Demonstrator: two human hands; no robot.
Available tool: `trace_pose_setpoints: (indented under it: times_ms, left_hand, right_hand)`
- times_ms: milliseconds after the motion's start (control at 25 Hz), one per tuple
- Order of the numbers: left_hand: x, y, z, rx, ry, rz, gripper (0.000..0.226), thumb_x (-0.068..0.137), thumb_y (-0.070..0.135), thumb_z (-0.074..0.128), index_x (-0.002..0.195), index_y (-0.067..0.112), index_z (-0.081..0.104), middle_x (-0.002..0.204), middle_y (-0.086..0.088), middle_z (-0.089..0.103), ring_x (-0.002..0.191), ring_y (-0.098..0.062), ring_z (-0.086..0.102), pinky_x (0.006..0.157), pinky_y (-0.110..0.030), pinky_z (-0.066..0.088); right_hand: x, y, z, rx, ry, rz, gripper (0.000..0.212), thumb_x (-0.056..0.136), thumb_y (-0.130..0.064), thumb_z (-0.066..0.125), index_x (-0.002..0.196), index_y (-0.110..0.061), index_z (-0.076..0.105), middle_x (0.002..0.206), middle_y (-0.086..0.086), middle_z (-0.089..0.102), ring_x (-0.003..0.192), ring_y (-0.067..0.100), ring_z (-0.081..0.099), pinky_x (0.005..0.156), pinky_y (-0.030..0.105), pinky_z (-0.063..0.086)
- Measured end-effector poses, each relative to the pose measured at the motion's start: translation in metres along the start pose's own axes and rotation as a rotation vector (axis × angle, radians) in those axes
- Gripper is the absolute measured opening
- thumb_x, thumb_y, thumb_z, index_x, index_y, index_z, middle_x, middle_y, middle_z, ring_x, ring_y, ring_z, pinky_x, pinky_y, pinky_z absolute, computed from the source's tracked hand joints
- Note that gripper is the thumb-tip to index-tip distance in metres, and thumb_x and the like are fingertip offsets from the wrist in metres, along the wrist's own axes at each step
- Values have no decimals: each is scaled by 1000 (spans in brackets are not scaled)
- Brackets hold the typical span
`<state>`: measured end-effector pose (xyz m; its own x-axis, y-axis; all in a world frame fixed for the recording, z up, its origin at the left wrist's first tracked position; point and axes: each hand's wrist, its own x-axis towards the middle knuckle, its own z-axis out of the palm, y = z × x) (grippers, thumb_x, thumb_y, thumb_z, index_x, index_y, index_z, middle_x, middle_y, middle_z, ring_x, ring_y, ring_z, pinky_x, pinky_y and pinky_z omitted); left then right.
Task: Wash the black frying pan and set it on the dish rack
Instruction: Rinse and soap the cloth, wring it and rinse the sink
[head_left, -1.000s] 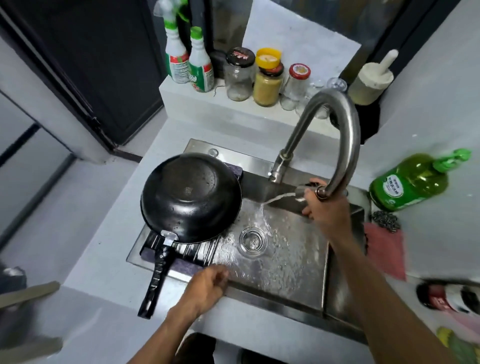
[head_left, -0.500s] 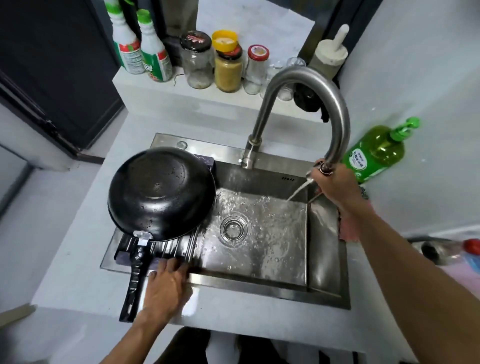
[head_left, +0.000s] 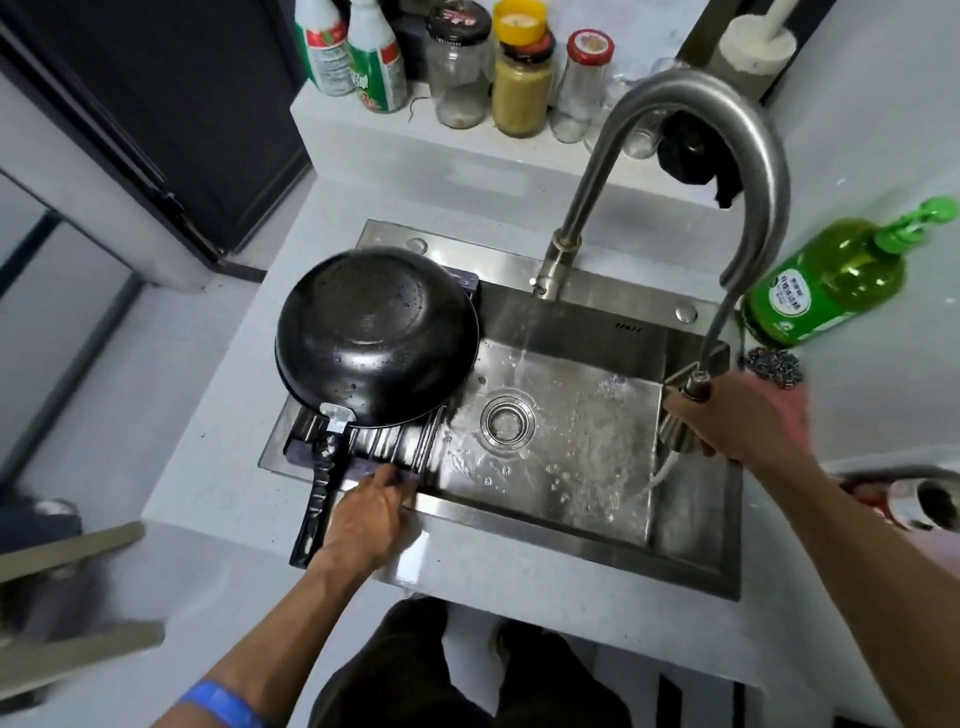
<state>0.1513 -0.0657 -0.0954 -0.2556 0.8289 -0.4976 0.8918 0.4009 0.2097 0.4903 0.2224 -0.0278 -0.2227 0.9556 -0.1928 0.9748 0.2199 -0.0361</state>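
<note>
The black frying pan (head_left: 374, 338) lies upside down and wet on the dark ribbed dish rack (head_left: 395, 441) over the left part of the steel sink (head_left: 571, 509). Its black handle (head_left: 322, 488) points toward me. My left hand (head_left: 369, 514) rests at the rack's front edge beside the handle, fingertips on the rack. My right hand (head_left: 748, 415) grips the pull-out spray head (head_left: 680, 421) of the tall faucet (head_left: 727, 156). Water runs from the head onto the right side of the sink floor.
A green soap bottle (head_left: 826, 286) and a metal scourer (head_left: 774, 366) sit right of the sink. Jars and spray bottles (head_left: 353, 52) line the back ledge. The drain (head_left: 508, 421) is mid-basin. A dark door stands at the left.
My right hand pulled the spray head out and to the right, and the stream now falls at the sink's right side. My left hand slid left along the front edge to the rack.
</note>
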Motion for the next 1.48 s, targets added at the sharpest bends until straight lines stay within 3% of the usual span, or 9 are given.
trace_pose_setpoints:
  times_ms: [120,240,400,600,840,1080,1240,1360,1480]
  left_hand:
    - [3,1,0,-36,11,-16,39,94,26,48,133,32,52,135,5,44,110,-17,57,89,-32,50]
    - [6,2,-4,2,36,-23,33,95,23,45,124,27,59,134,5,45,105,-17,59,84,-30,52]
    - [3,5,-7,-25,34,-16,31,90,29,45,116,22,61,125,3,49,96,-18,63,80,-30,53]
    - [-2,3,-6,-33,22,-20,34,92,28,42,121,22,59,129,1,46,94,-16,64,83,-26,50]
    - [-1,5,-6,-51,15,-35,32,96,25,40,120,15,59,138,-2,44,94,-18,64,87,-29,51]
    - [2,3,3,-110,14,-49,44,98,29,35,138,13,45,135,-3,49,100,-21,63,93,-31,46]
    - [3,2,0,-201,-17,-66,43,99,24,38,138,9,36,115,-8,64,96,-23,65,94,-35,47]
    - [-1,4,-7,-176,-107,-39,51,96,24,45,143,9,31,131,-7,54,101,-19,62,95,-31,47]
    - [-2,7,-12,-153,-178,-19,45,97,21,47,138,6,35,136,-6,45,101,-16,61,92,-26,48]
  right_hand:
    - [-12,-13,-2,33,13,-16,67,76,-81,44,49,-23,63,31,-19,47,21,-2,43,35,12,39]
    - [-22,-46,5,352,-150,-48,39,73,-54,56,54,-21,66,44,-12,61,39,4,60,42,20,41]
    - [-37,-99,22,671,-373,-61,31,89,-32,66,68,-11,72,57,5,70,49,20,68,56,32,54]
    - [-54,-158,36,942,-432,-114,17,94,-24,64,84,-16,76,63,11,72,52,16,65,47,21,46]
    - [-62,-212,43,1116,-496,-87,16,93,-30,66,91,-17,75,68,12,74,58,17,65,51,23,48]
    - [-54,-200,42,1081,-377,-116,14,92,-27,65,88,-37,74,72,-12,76,63,0,69,55,14,51]
    - [-44,-193,32,1093,-314,-46,21,93,-26,67,105,-43,74,90,-1,79,86,29,74,74,43,63]
    - [-36,-185,40,1035,-223,11,29,94,-27,68,122,-27,71,83,1,77,62,21,68,50,26,50]
    - [-29,-183,38,1011,-165,24,30,93,-28,70,122,-35,67,77,-3,74,46,-2,55,44,14,42]
